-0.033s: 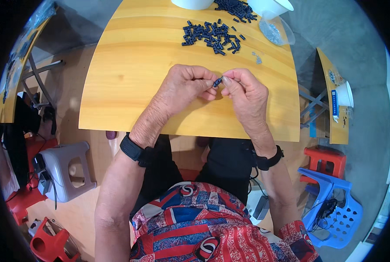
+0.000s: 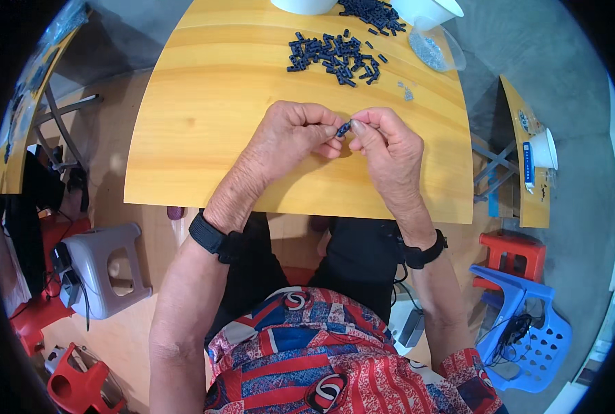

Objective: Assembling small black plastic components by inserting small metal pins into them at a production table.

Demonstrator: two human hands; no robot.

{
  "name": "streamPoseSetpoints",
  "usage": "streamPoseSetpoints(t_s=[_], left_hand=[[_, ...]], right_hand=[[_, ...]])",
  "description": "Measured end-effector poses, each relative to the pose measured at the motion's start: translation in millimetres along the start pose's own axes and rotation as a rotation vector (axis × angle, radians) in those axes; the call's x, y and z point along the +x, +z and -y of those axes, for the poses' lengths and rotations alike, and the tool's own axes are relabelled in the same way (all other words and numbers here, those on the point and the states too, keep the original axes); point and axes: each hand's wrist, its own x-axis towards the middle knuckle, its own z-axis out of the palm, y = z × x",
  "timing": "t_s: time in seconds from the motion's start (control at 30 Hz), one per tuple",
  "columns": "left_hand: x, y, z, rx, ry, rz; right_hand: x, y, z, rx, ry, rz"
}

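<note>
Between my two hands, above the near half of the table, is a small black plastic piece (image 2: 343, 129), short and tube-like. My left hand (image 2: 297, 134) pinches its lower left end between thumb and fingers. The thumb and forefinger of my right hand (image 2: 389, 143) are closed at the upper right end. Whether they also hold a tiny part there is hidden by the fingertips. Beyond my hands lies a loose pile of similar black pieces (image 2: 331, 57). A few small shiny clear or metal bits (image 2: 406, 91) rest to the right of that pile.
The yellow wooden table (image 2: 190, 148) also bears a second black pile (image 2: 373, 15), a white tub (image 2: 304, 5), a white bowl (image 2: 428, 10) and a clear dish of shiny bits (image 2: 428, 52). Stools stand around: grey (image 2: 104, 269), red (image 2: 514, 255), blue (image 2: 528, 324). Side tables flank both sides.
</note>
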Motion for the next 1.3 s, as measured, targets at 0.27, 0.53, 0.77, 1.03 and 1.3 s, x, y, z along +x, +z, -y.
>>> streamPoseSetpoints(t_s=[0.27,0.53,0.77,1.03,1.3], left_hand=[[1,1,0,0.01,-0.016,-0.003],[1,8,2,0.131,-0.007,-0.021],[-2,10,3,0.208,0.061,-0.046],[-1,10,7,0.202,0.068,-0.06],[-7,13,5,0.168,0.092,-0.052]], right_hand=[[-2,0,1,0.013,0.011,-0.016],[-9,-4,3,-0.056,-0.042,0.0],[-13,-5,4,-0.086,-0.102,-0.006],[-13,-8,3,-0.025,-0.028,0.034],[-9,-18,8,0.076,0.199,0.076]])
